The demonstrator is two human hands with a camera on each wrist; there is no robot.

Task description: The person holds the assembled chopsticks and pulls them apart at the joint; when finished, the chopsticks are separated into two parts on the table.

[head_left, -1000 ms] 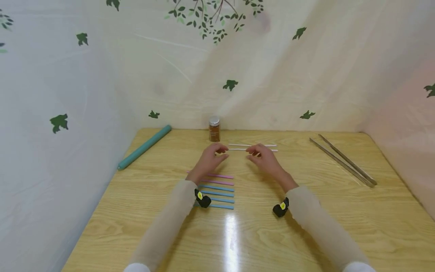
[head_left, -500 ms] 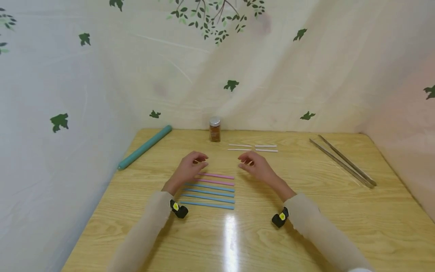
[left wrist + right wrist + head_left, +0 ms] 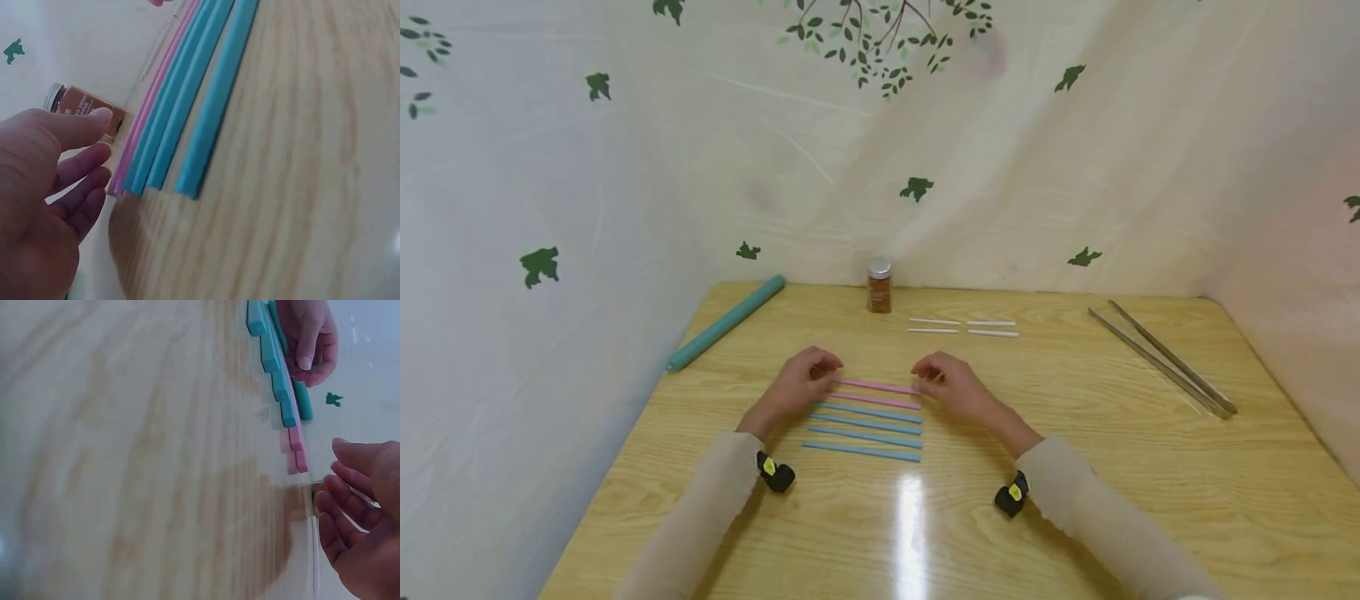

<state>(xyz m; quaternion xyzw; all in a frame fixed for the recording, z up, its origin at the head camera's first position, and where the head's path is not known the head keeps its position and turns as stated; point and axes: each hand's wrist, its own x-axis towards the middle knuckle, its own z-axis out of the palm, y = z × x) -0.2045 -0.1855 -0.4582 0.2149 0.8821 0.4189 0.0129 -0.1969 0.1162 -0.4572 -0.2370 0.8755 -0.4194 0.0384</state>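
Two thin pink sticks [image 3: 876, 386] lie side by side on the wooden table, with several blue sticks [image 3: 865, 452] in parallel rows nearer the body. My left hand [image 3: 796, 383] hovers at the left ends of the pink sticks, its fingers loosely bent and nothing between them. Opposite it, my right hand [image 3: 957, 385] is at the right end of the farther pink stick, fingertips right by it and relaxed. Both wrist views show a gap between thumb and fingers, on the left hand [image 3: 56, 169] and on the right hand [image 3: 369, 506] alike.
Behind the hands lie several short white sticks [image 3: 934, 321] in two rows. A brown jar with a silver lid [image 3: 880, 287] stands at the back edge. A teal roll [image 3: 726, 325] lies at the back left, long metal tongs [image 3: 1161, 358] at the right.
Both hands have drawn back from the white sticks toward the body, the left one also moving leftward, and are now at the ends of the pink sticks. The sticks have stayed in place.
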